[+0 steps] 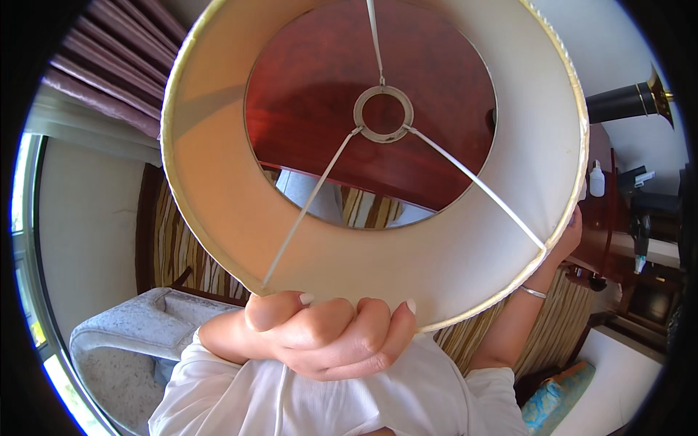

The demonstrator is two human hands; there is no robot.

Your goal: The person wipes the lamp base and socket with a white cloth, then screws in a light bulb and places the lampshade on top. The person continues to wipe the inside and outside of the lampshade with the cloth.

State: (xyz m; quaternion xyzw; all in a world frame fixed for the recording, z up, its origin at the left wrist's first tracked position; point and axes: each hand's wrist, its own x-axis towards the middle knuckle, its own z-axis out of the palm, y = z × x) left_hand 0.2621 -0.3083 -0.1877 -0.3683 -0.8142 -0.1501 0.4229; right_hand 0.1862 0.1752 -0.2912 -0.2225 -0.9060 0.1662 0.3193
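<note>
A cream lampshade (349, 267) fills the upper middle, its wide opening tilted up towards me. Inside it, three white wire spokes run to a metal ring (383, 136). My left hand (332, 335) grips the near rim, fingers curled over the edge with pale nails showing. Partly hidden behind the shade's right side is my right hand (570, 237); its fingers are mostly covered, so what it holds cannot be seen. Just beyond it, a small white bulb-shaped object (597, 181) stands on the glossy red-brown table (338, 125), which also shows through the shade.
At right are a black post (616, 103) with gold rings and a brass-coloured flared end, and several dark items. A grey plush armchair (131, 321) stands at left, near a window (24, 218) and mauve curtains (109, 60). Striped carpet (174, 234) covers the floor.
</note>
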